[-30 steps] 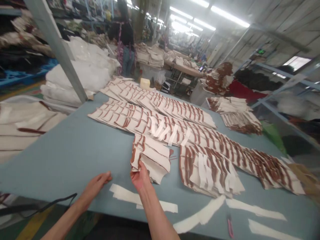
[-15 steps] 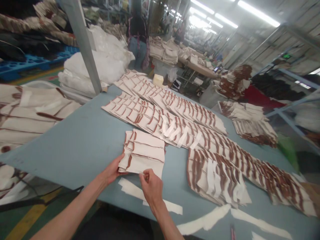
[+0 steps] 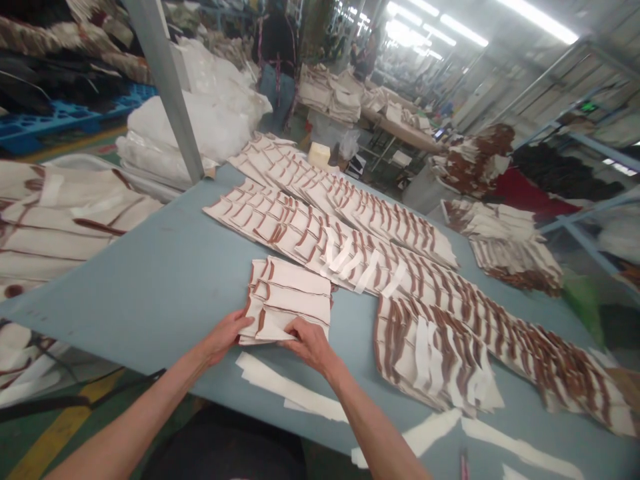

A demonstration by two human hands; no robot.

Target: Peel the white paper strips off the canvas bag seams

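Observation:
A small stack of cream fabric pieces (image 3: 297, 283) with brown edges lies on the blue-grey table (image 3: 165, 287) before me. My left hand (image 3: 227, 337) grips the stack's near left corner, thumb on top and fingers beneath. At the near edge, my right hand (image 3: 307, 341) pinches the top piece, whose border is lifted and folded slightly. Just below the hands lie pale fabric strips (image 3: 290, 390). To the right sits an overlapping bundle of brown-edged pieces (image 3: 400, 347) with white strips on top.
Long overlapping rows of cream pieces (image 3: 310, 233) run diagonally across the table behind the stack. A metal post (image 3: 167, 87) rises at the far left corner. More pale strips (image 3: 520, 443) and a small pinkish tool (image 3: 464, 463) lie front right. A person (image 3: 277, 67) stands beyond the table.
My right hand has moved up and onto the stack's near edge, now gripping the top piece and lifting its border. My left hand stays at the corner, its thumb further over the top.

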